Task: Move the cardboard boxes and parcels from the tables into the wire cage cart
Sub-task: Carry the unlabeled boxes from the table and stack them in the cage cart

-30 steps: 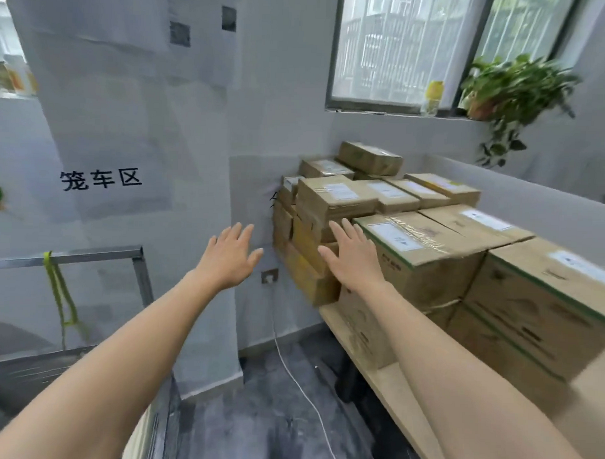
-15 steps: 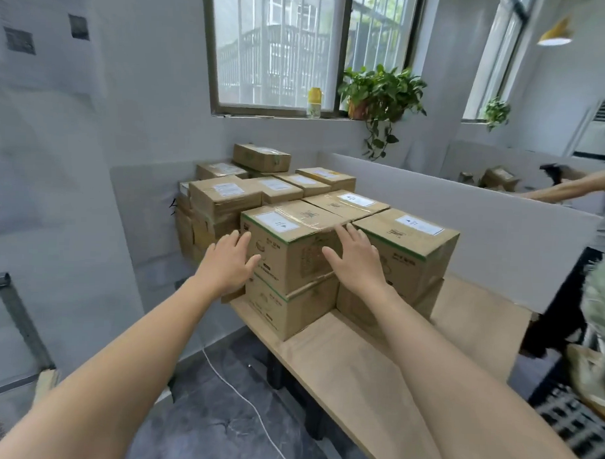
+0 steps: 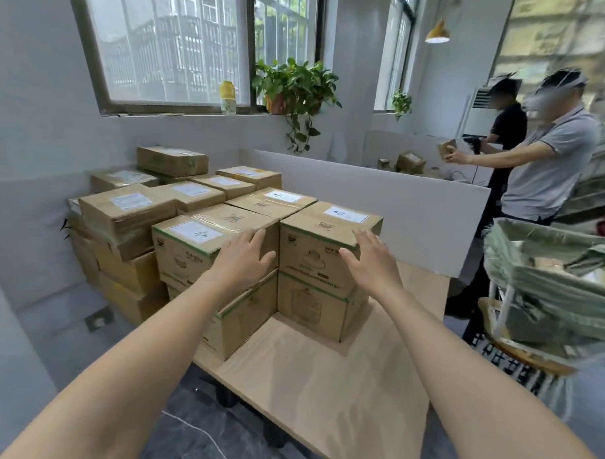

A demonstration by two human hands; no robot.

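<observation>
Both forearms reach out over the near end of the table (image 3: 316, 384), a pale wood top that shows bare board at this end. The left hand (image 3: 240, 261) and the right hand (image 3: 370, 262) are both spread flat, fingers straight and slightly apart, and neither has hold of anything. The left hand is raised at the front corner of the left top box (image 3: 187, 249), the right hand at the front right edge of the right top box (image 3: 314, 253). I cannot tell whether the palms touch the cardboard.

Those two boxes stand side by side at the middle of the table, each on a lower box (image 3: 312, 312) of the same kind. They are brown corrugated cardboard with a green band along the edges, a faint line drawing printed on the side, a white label on the lid and clear tape over the seam. Toward the table's far end more labelled boxes sit packed close together. At its far left corner flatter cartons pile several high, with a small carton (image 3: 173, 161) on top.

A white partition (image 3: 397, 212) runs along the table's far side. Right of the table a green woven sack (image 3: 546, 272) rests on a round stool. Under the table's near left corner the floor is dark grey, with a white cable (image 3: 198, 431) trailing across it.

Beyond the table a barred window (image 3: 170, 46) fills the wall. On its sill are a yellow bottle (image 3: 228, 96) and a trailing potted plant (image 3: 296, 85). Past the partition stand two people, one in a grey polo shirt (image 3: 550, 169) holding a little parcel (image 3: 447, 149). A yellow pendant lamp (image 3: 437, 33) hangs above them.
</observation>
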